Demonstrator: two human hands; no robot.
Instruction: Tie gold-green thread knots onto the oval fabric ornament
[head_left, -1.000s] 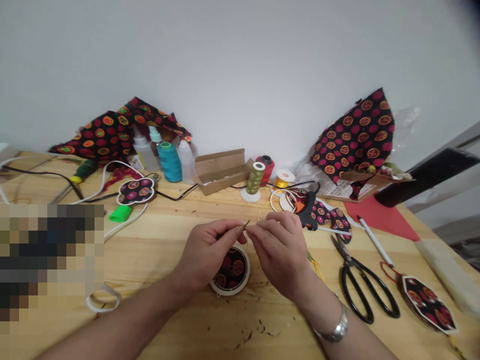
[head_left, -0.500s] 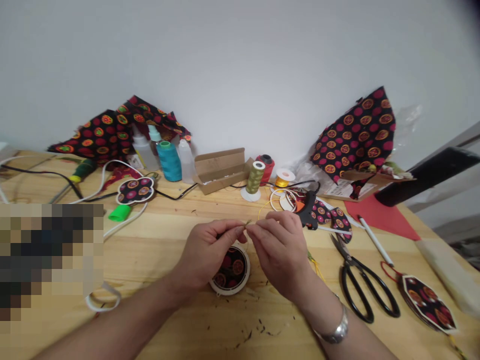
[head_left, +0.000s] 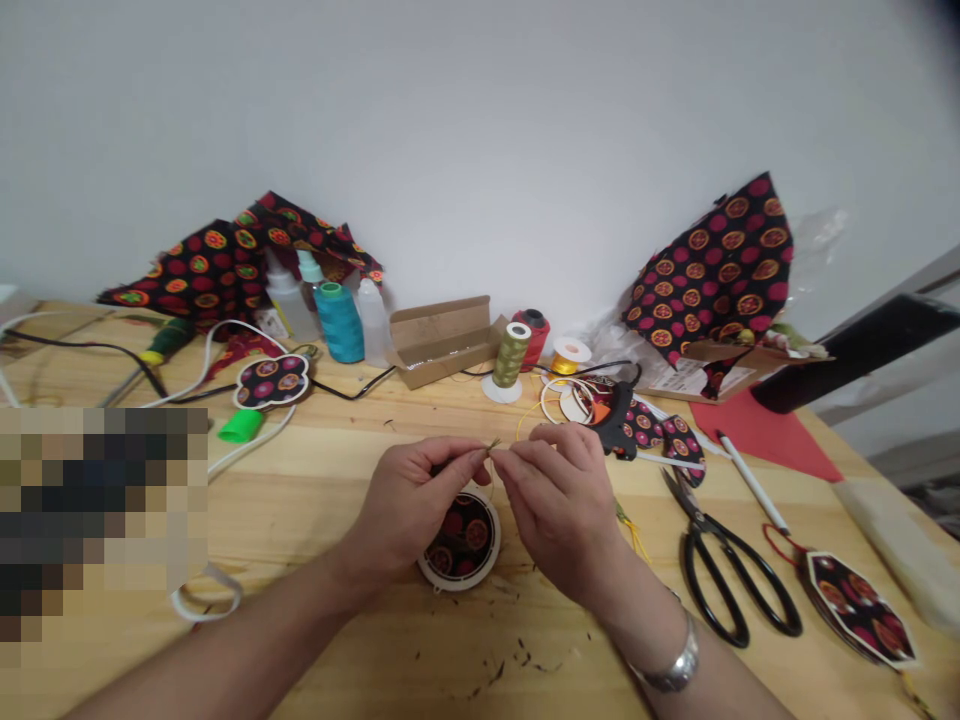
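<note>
My left hand [head_left: 416, 500] and my right hand [head_left: 559, 500] meet over the middle of the wooden table [head_left: 337, 500], fingertips pinched together on a thin olive-yellow thread [head_left: 493, 447]. Both hands are closed in a pinch. Just below them lies a round white-rimmed disc covered in black fabric with red circles [head_left: 461, 540], partly hidden by my left hand. A yellow thread [head_left: 634, 535] trails out beside my right wrist, which wears a silver bracelet [head_left: 675, 665].
Black scissors [head_left: 727, 570] and a white pen [head_left: 750, 482] lie to the right, beside a fabric-covered hexagon [head_left: 859, 605]. Thread spools [head_left: 511, 360], glue bottles [head_left: 289, 295], a small cardboard box [head_left: 442, 340] and patterned fabric [head_left: 225, 260] line the wall. White cord [head_left: 206, 600] lies left.
Almost nothing has moved; my hands keep pinching the thread at the same spot, with only slight finger shifts.
</note>
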